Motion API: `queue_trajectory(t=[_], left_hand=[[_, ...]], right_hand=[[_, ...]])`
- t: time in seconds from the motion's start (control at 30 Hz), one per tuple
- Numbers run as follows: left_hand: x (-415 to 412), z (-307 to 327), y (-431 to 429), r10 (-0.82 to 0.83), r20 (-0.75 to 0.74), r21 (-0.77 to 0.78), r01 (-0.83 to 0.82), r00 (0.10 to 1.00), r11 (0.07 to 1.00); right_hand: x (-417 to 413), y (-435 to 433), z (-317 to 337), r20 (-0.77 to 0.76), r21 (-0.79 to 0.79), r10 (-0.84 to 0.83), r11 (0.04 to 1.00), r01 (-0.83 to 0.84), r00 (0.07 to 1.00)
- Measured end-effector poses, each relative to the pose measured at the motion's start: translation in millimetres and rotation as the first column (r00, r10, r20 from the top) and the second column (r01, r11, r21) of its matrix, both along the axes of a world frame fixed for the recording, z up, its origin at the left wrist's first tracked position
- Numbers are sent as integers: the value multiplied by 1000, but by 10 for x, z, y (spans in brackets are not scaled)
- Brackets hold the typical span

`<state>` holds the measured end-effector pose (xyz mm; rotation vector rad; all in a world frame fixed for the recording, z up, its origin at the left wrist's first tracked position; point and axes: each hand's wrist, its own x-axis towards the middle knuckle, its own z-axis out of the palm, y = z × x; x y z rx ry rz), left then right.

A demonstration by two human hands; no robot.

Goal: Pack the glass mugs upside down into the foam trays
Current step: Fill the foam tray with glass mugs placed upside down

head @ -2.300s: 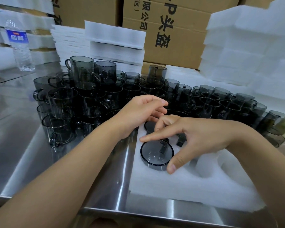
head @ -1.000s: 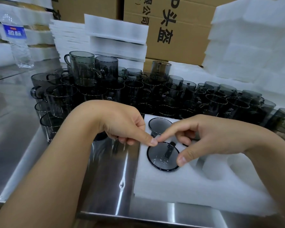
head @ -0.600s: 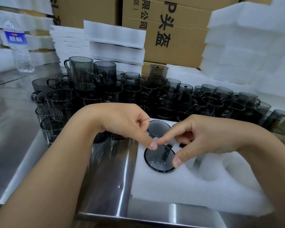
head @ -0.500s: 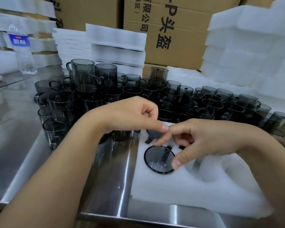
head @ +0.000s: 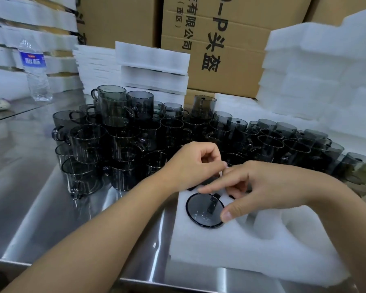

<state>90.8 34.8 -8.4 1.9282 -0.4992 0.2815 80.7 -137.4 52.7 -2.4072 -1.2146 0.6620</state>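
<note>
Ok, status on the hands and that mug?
Right hand pinches the smoky grey glass mug, upside down in the white foam tray. Left hand curled just behind, grip unclear. Far edge crowded by loose grey glass mugs.

A stainless-steel desk (head: 40, 208) fills the lower left, reflecting pale light. Brown cardboard boxes with black characters (head: 220, 49) stand along the top; a clear blue-labelled plastic water bottle (head: 35, 70) stands upper left.
</note>
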Motion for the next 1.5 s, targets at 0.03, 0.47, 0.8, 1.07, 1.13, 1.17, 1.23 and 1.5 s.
queue_trajectory(t=[0.03, 0.47, 0.8, 1.07, 1.13, 1.17, 1.23, 1.5], left_hand=[[-7, 3, 0, 0, -3, 6, 0, 1000, 1000], [-57, 35, -2, 54, -75, 70, -49, 996, 996], [-90, 68, -5, 9, -95, 46, -4, 995, 999], [-69, 71, 35, 78, -120, 161, -58, 990, 985], [-91, 86, 42, 64, -77, 131, -54, 995, 990], [-100, 93, 47, 56, -54, 115, -50, 997, 992], [-98, 93, 51, 43, -25, 112, -40, 999, 993], [21, -3, 32, -69, -77, 20, 70, 995, 997]], right_hand=[[-14, 32, 59, 56, 32, -14, 999, 13, 998], [215, 1421, 437, 613, 379, -260, 926, 11, 747], [484, 2045, 460, 658, 228, -191, 972, 49, 728], [487, 2015, 390, 715, 245, -114, 965, -94, 690], [427, 1925, 485, 636, 368, -155, 922, -120, 756], [385, 1854, 548, 585, 441, -182, 889, -123, 790], [313, 1649, 669, 503, 557, -242, 825, -97, 830], [207, 450, 377, 339, 723, -497, 681, 117, 799]])
